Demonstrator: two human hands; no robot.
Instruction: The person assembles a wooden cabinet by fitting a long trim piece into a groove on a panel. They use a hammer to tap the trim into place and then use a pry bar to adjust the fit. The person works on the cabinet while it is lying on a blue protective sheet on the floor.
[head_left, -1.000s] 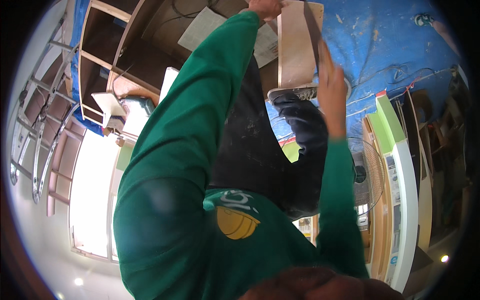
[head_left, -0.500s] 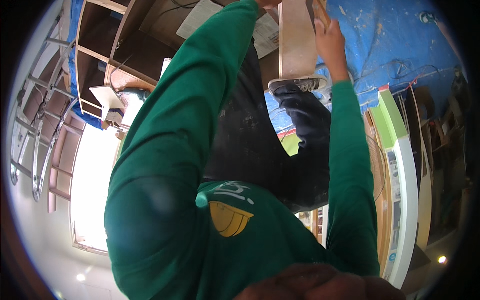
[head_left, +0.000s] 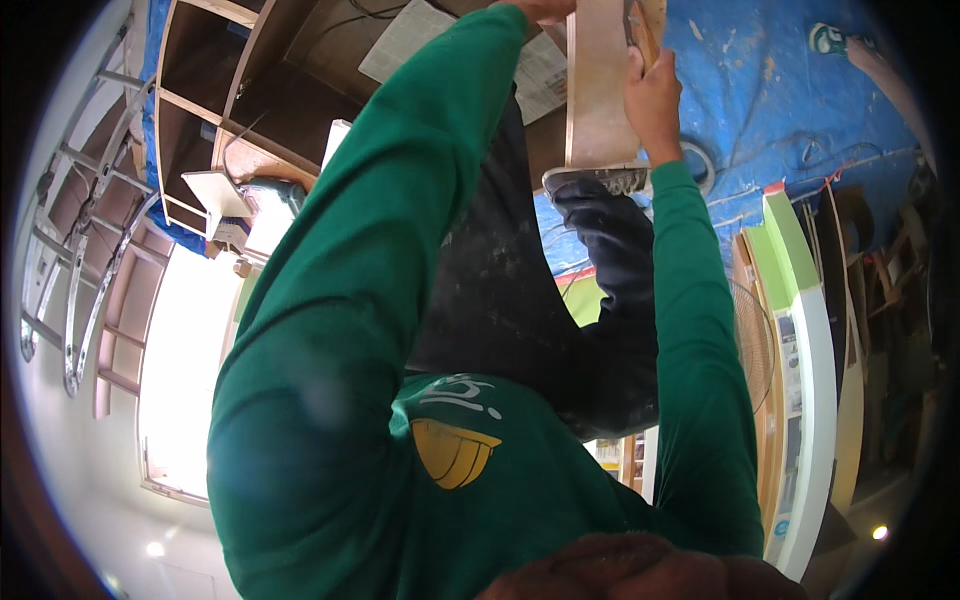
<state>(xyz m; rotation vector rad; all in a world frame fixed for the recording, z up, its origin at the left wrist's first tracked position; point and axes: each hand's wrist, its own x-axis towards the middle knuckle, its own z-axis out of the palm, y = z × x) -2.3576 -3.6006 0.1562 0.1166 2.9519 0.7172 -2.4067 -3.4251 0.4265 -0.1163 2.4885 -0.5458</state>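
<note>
We grip the wooden board (head_left: 598,85) with our right hand (head_left: 650,95) on its right edge and left hand (head_left: 540,10) at its top-left. Our shoe (head_left: 595,180) rests under it. It is not set down yet.

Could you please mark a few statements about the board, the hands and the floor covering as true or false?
1. The right hand grips the edge of a pale wooden board. True.
2. The person wears red sleeves. False: the sleeves are green.
3. A shoe sits at the lower end of the board. True.
4. The sheet on the floor is yellow. False: the tarp is blue.
5. The left hand is at the top edge of the picture, by the board. True, though it is mostly cut off.
6. The board lies far from both hands. False: both hands are at it.
</note>
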